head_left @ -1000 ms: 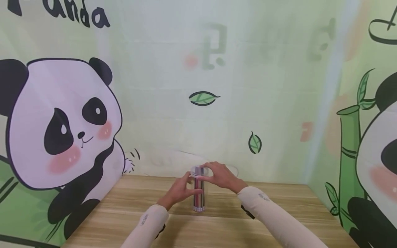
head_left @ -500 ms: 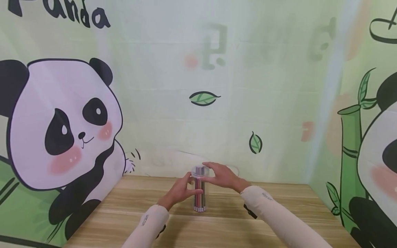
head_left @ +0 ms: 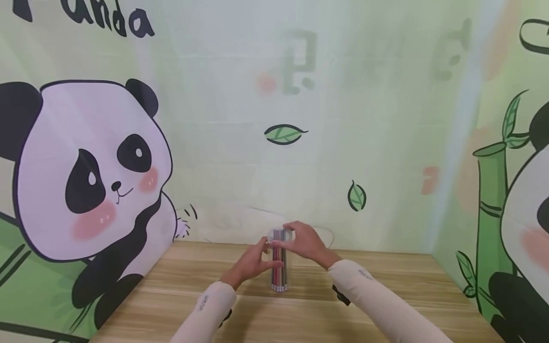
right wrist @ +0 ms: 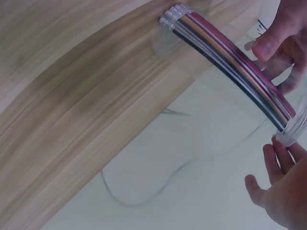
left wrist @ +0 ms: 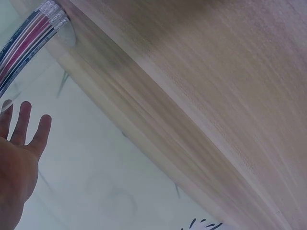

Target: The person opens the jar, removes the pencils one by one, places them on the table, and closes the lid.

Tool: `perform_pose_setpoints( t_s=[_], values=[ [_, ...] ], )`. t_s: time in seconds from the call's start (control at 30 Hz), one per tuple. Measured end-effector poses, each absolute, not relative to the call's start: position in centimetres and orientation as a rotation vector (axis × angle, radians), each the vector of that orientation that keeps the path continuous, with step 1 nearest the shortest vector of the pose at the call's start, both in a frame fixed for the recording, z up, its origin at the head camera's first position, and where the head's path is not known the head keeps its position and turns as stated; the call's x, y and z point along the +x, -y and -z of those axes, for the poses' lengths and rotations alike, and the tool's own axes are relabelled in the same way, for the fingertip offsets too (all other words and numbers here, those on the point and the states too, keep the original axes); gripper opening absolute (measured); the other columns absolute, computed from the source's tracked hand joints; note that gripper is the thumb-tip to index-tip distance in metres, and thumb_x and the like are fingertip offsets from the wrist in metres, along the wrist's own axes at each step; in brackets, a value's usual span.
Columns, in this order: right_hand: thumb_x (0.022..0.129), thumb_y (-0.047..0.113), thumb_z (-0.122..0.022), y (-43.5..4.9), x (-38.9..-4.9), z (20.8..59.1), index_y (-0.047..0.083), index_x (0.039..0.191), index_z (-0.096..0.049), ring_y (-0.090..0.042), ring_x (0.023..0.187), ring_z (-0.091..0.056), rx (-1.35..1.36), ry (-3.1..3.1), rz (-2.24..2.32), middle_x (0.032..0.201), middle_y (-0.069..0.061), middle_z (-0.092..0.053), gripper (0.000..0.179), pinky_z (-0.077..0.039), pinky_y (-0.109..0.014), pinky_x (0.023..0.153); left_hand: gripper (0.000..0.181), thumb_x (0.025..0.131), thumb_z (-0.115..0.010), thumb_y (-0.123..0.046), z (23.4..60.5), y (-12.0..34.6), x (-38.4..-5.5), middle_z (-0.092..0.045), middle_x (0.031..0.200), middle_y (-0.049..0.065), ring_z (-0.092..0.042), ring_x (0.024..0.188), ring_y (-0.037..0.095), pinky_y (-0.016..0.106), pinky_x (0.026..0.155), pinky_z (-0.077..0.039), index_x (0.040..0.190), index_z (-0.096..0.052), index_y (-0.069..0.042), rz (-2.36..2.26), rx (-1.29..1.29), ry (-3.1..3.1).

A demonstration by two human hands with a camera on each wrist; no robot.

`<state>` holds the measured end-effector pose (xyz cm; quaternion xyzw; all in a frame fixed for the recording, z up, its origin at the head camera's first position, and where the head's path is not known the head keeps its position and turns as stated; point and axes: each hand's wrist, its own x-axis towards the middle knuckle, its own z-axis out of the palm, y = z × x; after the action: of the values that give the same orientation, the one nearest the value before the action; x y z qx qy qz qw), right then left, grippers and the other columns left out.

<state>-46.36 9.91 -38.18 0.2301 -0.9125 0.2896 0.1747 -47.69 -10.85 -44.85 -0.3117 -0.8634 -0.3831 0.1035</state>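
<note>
A clear cylindrical tube [head_left: 286, 281] stands upright on the wooden table in the head view, with several dark, red and yellow striped pencils [right wrist: 230, 60] inside, their pale ends down. My left hand [head_left: 250, 263] grips the tube's side, thumb in front and fingers behind. At the top my right hand [head_left: 307, 244] holds the clear round lid [head_left: 271, 234] between thumb and fingers. The right wrist view shows the lid end [right wrist: 300, 125] touching my right fingertips. In the left wrist view, several left-hand fingers [left wrist: 21, 120] stretch out beside the tube.
The wooden table [head_left: 364, 286] ends at a pale green fabric backdrop [head_left: 214, 143] close behind the tube. Printed pandas [head_left: 94, 181] and bamboo flank it. A thin cord line [right wrist: 124, 205] shows on the backdrop behind the table edge.
My right hand shifts slightly right and back left at the lid, its fingers turning around it. My left hand keeps its grip on the tube. The head view drifts a little.
</note>
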Motion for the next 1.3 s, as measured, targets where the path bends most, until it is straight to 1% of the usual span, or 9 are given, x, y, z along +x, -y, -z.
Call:
perform_pose_setpoints(
  t_s=[0.13,0.33,0.47,0.6,0.7,0.77,1.0,1.17,1.3],
  values=[
    [0.086,0.056,-0.080,-10.3,-46.7,37.9,0.003,0.138,-0.065,-0.027,0.117,-0.065,0.693,2.600,-0.855,0.133,-0.013,-0.068,0.075,-0.054,-0.048,0.099,0.069,0.091,-0.082,-0.038,44.8,11.0,-47.9,-0.068,0.131,0.017,-0.065,0.116,0.042,0.054,0.092,-0.056,0.143,-0.046,-0.010,1.097,-0.909,2.551],
    [0.089,0.055,-0.077,-10.6,-47.2,38.1,0.006,0.141,-0.063,-0.030,0.126,-0.062,0.747,2.612,-0.811,0.139,-0.012,-0.065,0.073,-0.052,-0.050,0.103,0.073,0.091,-0.081,-0.039,44.7,11.2,-48.1,-0.066,0.136,0.020,-0.064,0.118,0.043,0.058,0.095,-0.054,0.146,-0.044,-0.010,1.100,-0.916,2.557],
    [0.087,0.059,-0.077,-10.3,-47.1,38.4,0.007,0.142,-0.062,-0.029,0.117,-0.064,0.714,2.599,-0.790,0.136,-0.014,-0.065,0.078,-0.053,-0.050,0.098,0.072,0.091,-0.082,-0.038,44.6,11.2,-48.1,-0.066,0.136,0.018,-0.065,0.116,0.041,0.056,0.095,-0.054,0.146,-0.044,-0.010,1.076,-0.912,2.551],
    [0.082,0.060,-0.082,-9.8,-47.2,39.3,0.006,0.140,-0.062,-0.023,0.103,-0.062,0.627,2.571,-0.815,0.127,-0.013,-0.066,0.082,-0.054,-0.044,0.088,0.069,0.090,-0.083,-0.036,44.6,11.1,-48.0,-0.069,0.126,0.017,-0.066,0.111,0.039,0.052,0.089,-0.056,0.143,-0.047,-0.009,1.048,-0.918,2.545],
    [0.081,0.055,-0.084,-9.7,-47.4,39.8,0.005,0.137,-0.064,-0.021,0.099,-0.062,0.594,2.545,-0.871,0.123,-0.011,-0.067,0.078,-0.054,-0.040,0.082,0.069,0.090,-0.082,-0.038,44.7,11.0,-48.0,-0.070,0.121,0.017,-0.066,0.110,0.039,0.049,0.087,-0.056,0.141,-0.048,-0.009,1.046,-0.924,2.563],
    [0.081,0.052,-0.086,-9.8,-47.7,40.0,0.004,0.135,-0.065,-0.021,0.099,-0.062,0.607,2.529,-0.915,0.123,-0.012,-0.067,0.075,-0.055,-0.039,0.081,0.069,0.091,-0.082,-0.040,44.6,10.9,-48.0,-0.069,0.122,0.016,-0.065,0.111,0.039,0.048,0.087,-0.056,0.141,-0.047,-0.009,1.050,-0.922,2.573],
    [0.082,0.043,-0.088,-10.2,-48.0,39.2,0.002,0.137,-0.063,-0.026,0.111,-0.063,0.718,2.531,-1.069,0.130,-0.015,-0.065,0.073,-0.056,-0.044,0.090,0.068,0.091,-0.082,-0.038,44.3,11.0,-48.1,-0.068,0.128,0.015,-0.064,0.115,0.040,0.053,0.092,-0.055,0.142,-0.045,-0.012,1.098,-0.927,2.578],
    [0.082,0.040,-0.088,-10.6,-48.0,38.6,0.004,0.141,-0.061,-0.025,0.112,-0.061,0.747,2.591,-1.105,0.130,-0.013,-0.064,0.074,-0.054,-0.044,0.094,0.068,0.091,-0.081,-0.040,44.4,11.0,-48.3,-0.069,0.129,0.015,-0.066,0.115,0.036,0.053,0.094,-0.055,0.143,-0.045,-0.013,1.075,-0.942,2.590],
    [0.084,0.040,-0.087,-11.1,-47.7,38.7,0.006,0.145,-0.059,-0.027,0.118,-0.061,0.784,2.631,-1.143,0.135,-0.013,-0.062,0.076,-0.052,-0.049,0.100,0.067,0.092,-0.080,-0.040,44.7,11.1,-48.2,-0.069,0.130,0.014,-0.066,0.115,0.035,0.051,0.095,-0.055,0.142,-0.045,-0.015,1.064,-0.958,2.606]
  ],
)
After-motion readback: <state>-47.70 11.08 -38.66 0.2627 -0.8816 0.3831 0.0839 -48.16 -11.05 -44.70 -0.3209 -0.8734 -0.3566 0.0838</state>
